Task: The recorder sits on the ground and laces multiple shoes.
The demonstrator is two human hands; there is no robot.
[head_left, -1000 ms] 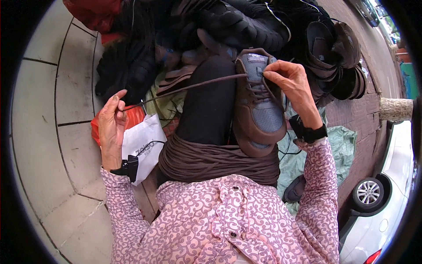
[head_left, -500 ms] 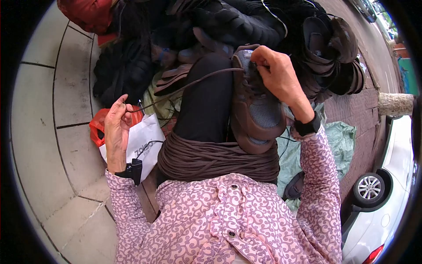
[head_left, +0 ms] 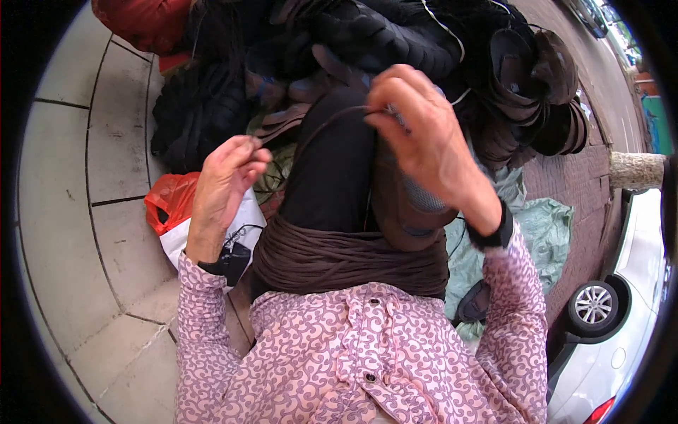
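Observation:
A brown and grey shoe (head_left: 399, 212) rests on my lap against my right leg, largely covered by my right hand (head_left: 424, 134). That hand's fingers are pinched on a thin dark shoelace (head_left: 332, 119), which curves away leftward over my dark trouser leg. My left hand (head_left: 229, 173) is raised left of the knee, thumb and fingers drawn together; whatever sits between the tips is too small to make out. A thick bundle of brown shoelaces (head_left: 349, 261) lies across my thighs.
Many dark shoes (head_left: 388, 35) are heaped beyond my knees, and more brown shoes (head_left: 522, 78) are stacked at right. A red plastic bag (head_left: 173, 201) and a white bag (head_left: 183, 247) stand at left. Pale green sheeting (head_left: 544, 233) and a parked white car (head_left: 635, 283) are at right.
My left hand has moved right and slightly up, nearer the knee. My right hand has shifted left and lifted off the shoe, pulling at the lace, which now curves more loosely.

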